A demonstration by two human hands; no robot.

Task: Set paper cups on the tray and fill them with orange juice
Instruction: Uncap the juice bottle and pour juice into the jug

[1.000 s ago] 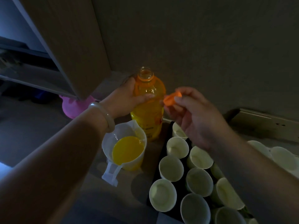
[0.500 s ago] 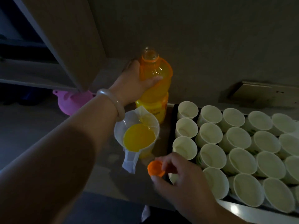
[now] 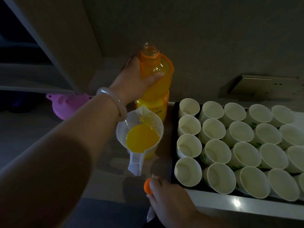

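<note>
Curled round the uncapped juice bottle [image 3: 158, 65], my left hand [image 3: 131, 83] holds it upright. My right hand [image 3: 166, 193] pinches the orange cap [image 3: 147, 186] near the counter's [image 3: 105, 170] front edge, just off the tray's [image 3: 173, 145] near-left corner. Paper cups [image 3: 213, 130] crowd the tray, and the jug [image 3: 141, 137] stands close beside its left rim.

Right hand [image 3: 166, 195] lowered the orange cap [image 3: 147, 187] toward the counter [image 3: 107, 171]

No legible text; blurred print on bottle label [image 3: 153, 107] and paper cups [image 3: 189, 146].
</note>
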